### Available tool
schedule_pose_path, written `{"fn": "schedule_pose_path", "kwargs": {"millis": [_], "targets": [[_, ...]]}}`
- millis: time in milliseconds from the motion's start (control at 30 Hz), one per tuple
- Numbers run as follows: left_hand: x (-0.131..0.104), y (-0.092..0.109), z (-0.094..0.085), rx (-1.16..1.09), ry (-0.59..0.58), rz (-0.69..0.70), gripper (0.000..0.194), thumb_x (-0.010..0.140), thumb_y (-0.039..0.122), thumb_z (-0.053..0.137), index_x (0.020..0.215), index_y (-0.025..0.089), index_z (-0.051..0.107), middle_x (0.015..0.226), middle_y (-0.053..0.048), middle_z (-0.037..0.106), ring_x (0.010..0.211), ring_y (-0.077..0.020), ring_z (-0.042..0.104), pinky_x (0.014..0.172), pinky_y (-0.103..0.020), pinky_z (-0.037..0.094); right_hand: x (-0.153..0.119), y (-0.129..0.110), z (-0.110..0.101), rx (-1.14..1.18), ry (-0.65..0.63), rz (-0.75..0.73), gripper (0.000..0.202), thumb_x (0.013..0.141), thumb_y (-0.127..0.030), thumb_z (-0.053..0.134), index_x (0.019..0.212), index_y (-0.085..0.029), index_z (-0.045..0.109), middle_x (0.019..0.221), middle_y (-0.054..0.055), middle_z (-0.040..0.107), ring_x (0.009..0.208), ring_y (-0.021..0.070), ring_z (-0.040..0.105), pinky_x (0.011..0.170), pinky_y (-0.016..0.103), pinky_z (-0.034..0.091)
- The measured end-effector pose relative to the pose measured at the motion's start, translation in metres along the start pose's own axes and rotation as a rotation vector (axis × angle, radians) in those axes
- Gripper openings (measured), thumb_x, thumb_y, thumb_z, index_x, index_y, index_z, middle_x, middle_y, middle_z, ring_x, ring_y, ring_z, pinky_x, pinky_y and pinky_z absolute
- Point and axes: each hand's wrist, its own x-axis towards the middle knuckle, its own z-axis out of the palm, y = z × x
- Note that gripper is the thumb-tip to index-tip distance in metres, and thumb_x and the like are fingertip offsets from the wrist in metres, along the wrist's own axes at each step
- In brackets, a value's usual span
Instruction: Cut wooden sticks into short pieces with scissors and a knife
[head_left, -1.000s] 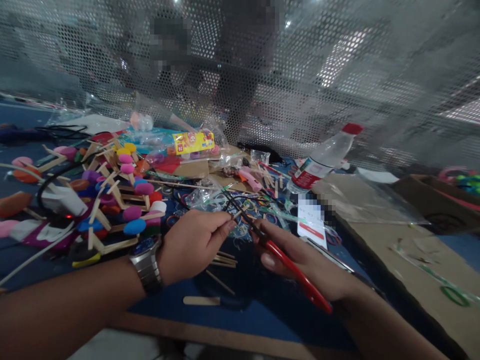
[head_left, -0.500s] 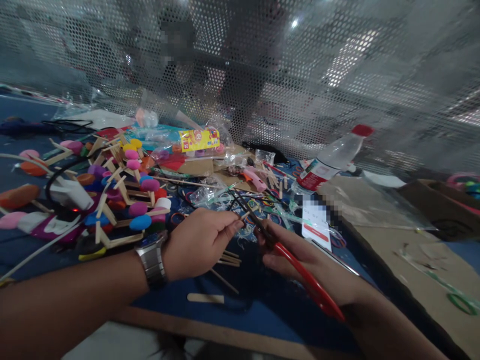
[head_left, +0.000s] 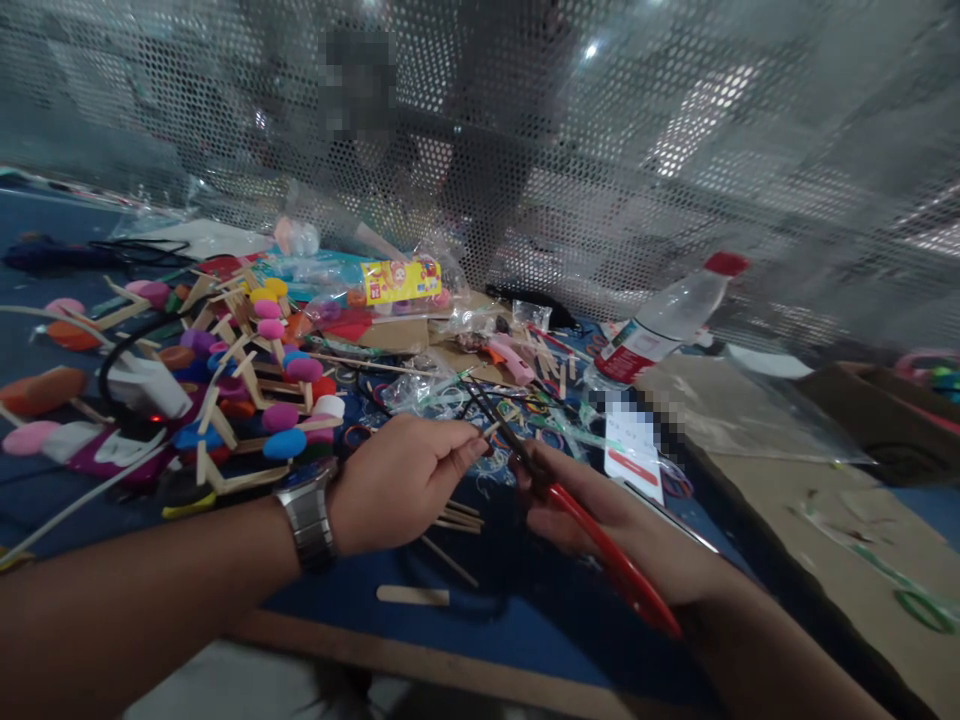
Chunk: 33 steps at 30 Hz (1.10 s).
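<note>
My left hand, with a metal watch at the wrist, is closed in a pinch on a thin wooden stick, whose short pale end pokes out past the fingertips. My right hand is wrapped round red-handled long-nose pliers. Their dark slim jaws point up and left, right beside the stick's end; whether they touch it I cannot tell. Below my left hand, several thin sticks lie on the blue table. A flat craft stick piece rests near the front edge.
Craft-stick figures with coloured clay, a white plug adapter and cables crowd the left. A plastic bottle stands tilted in view at the right, behind a phone. Cardboard covers the far right. Perforated metal mesh rises behind.
Both hands keep almost the same place and grip. The pliers' handles have shifted slightly left and closer together, and the view has moved very little.
</note>
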Motion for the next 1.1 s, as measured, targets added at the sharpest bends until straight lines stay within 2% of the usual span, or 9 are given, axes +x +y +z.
{"fn": "schedule_pose_path", "kwargs": {"millis": [133,267,433,600,767,967,1100], "targets": [[-0.0002,0.0006,-0.0002,-0.021,0.007,-0.012,0.038,0.101,0.028,0.040,0.064,0.019,0.043,0.057,0.005,0.044,0.052,-0.0107,0.040,0.055,-0.027,0.027,0.0000,-0.0017,-0.0013,0.008,-0.011,-0.012,0.053,0.085,-0.062,0.064,0.123,-0.025,0.059,0.095,0.003,0.053,0.084,0.0208,0.049,0.077,0.031,0.044],[-0.0010,0.0010,0.0001,-0.051,-0.004,-0.023,0.039,0.102,0.029,0.039,0.064,0.019,0.041,0.057,0.004,0.045,0.053,-0.0106,0.042,0.055,-0.027,0.027,-0.0003,-0.0034,-0.0004,0.011,-0.010,-0.008,0.049,0.086,-0.062,0.062,0.117,-0.024,0.060,0.094,0.003,0.053,0.083,0.0203,0.048,0.077,0.031,0.044],[-0.0006,-0.0002,0.0004,-0.065,-0.027,-0.056,0.039,0.102,0.030,0.038,0.065,0.019,0.043,0.058,0.004,0.048,0.055,-0.0111,0.044,0.055,-0.027,0.027,-0.0004,-0.0032,0.0011,0.030,-0.007,-0.009,0.033,0.092,-0.055,0.060,0.102,-0.024,0.059,0.086,0.000,0.048,0.069,0.0154,0.040,0.059,0.026,0.040],[-0.0009,-0.0010,0.0002,-0.077,-0.035,-0.043,0.040,0.102,0.030,0.038,0.065,0.019,0.043,0.057,0.004,0.046,0.054,-0.0107,0.043,0.055,-0.027,0.027,-0.0032,-0.0031,0.0009,0.076,-0.053,-0.003,0.035,0.092,-0.056,0.059,0.101,-0.023,0.056,0.082,-0.001,0.044,0.061,0.0121,0.032,0.047,0.022,0.030],[-0.0015,-0.0011,0.0011,-0.084,-0.032,-0.031,0.039,0.102,0.030,0.038,0.065,0.018,0.041,0.058,0.005,0.044,0.054,-0.0100,0.041,0.056,-0.026,0.027,-0.0053,-0.0034,0.0013,0.071,-0.026,0.005,0.036,0.091,-0.058,0.061,0.093,-0.022,0.055,0.076,-0.003,0.043,0.059,0.0120,0.031,0.051,0.024,0.032],[-0.0011,0.0002,0.0010,0.022,0.044,-0.063,0.034,0.099,0.036,0.049,0.070,0.018,0.050,0.058,0.005,0.047,0.055,-0.0106,0.043,0.055,-0.025,0.025,-0.0017,-0.0027,0.0003,0.071,0.009,-0.004,0.033,0.091,-0.054,0.062,0.102,-0.023,0.059,0.074,-0.004,0.045,0.060,0.0129,0.036,0.058,0.025,0.038],[-0.0013,0.0002,0.0003,0.049,0.038,-0.010,0.033,0.101,0.028,0.044,0.070,0.017,0.051,0.063,0.004,0.053,0.059,-0.0100,0.046,0.059,-0.025,0.028,-0.0014,-0.0013,-0.0001,0.035,0.041,-0.010,0.040,0.089,-0.059,0.061,0.109,-0.024,0.063,0.082,0.000,0.053,0.070,0.0167,0.046,0.067,0.029,0.044]]}}
